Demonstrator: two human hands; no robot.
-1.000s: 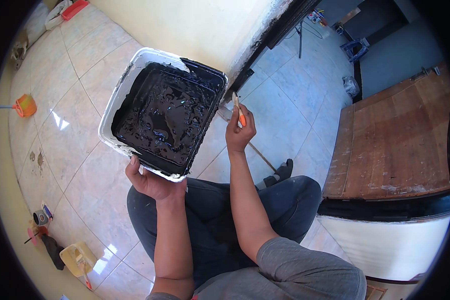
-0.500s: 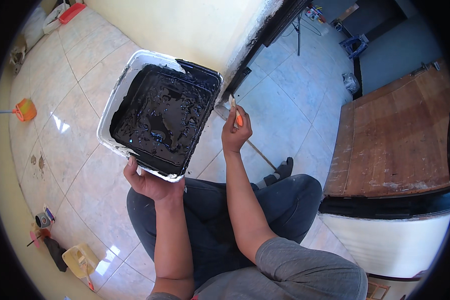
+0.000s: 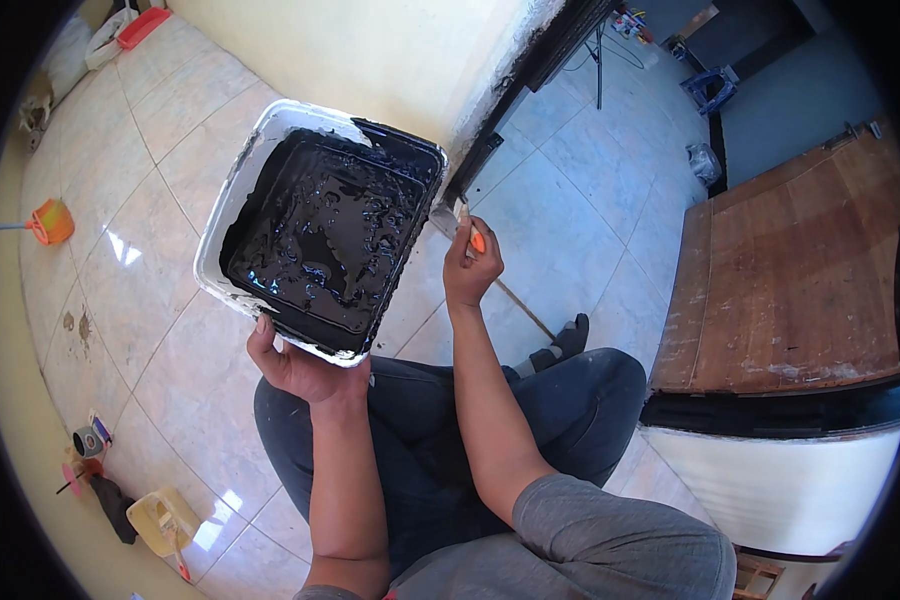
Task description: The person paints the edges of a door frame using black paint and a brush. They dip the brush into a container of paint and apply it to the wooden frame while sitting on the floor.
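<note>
My left hand (image 3: pixel 315 368) grips the near rim of a square white tub (image 3: pixel 210 258), thumb over the edge and fingers underneath. Wet black paint (image 3: pixel 320 235) coats its inside and its right rim. To the right of the tub, my right hand (image 3: pixel 473 262) is closed around a paintbrush (image 3: pixel 478 241) with an orange-tipped handle. The bristles are at the foot of the black door frame (image 3: pixel 485 165), but whether they touch it I cannot tell. Along that frame runs a rough white edge of the cream wall (image 3: pixel 400 50).
On the left floor stand an orange bucket (image 3: pixel 52 222), a yellow container (image 3: pixel 162 520) with a brush on it and a grey can (image 3: pixel 87 440). A brown wooden door (image 3: pixel 770 290) is at the right. My crossed legs (image 3: pixel 420 420) lie under my arms.
The brush and my right hand have shifted slightly downward. The wet paint in the tub shows a changed surface pattern. My left hand holds nearly the same place.
</note>
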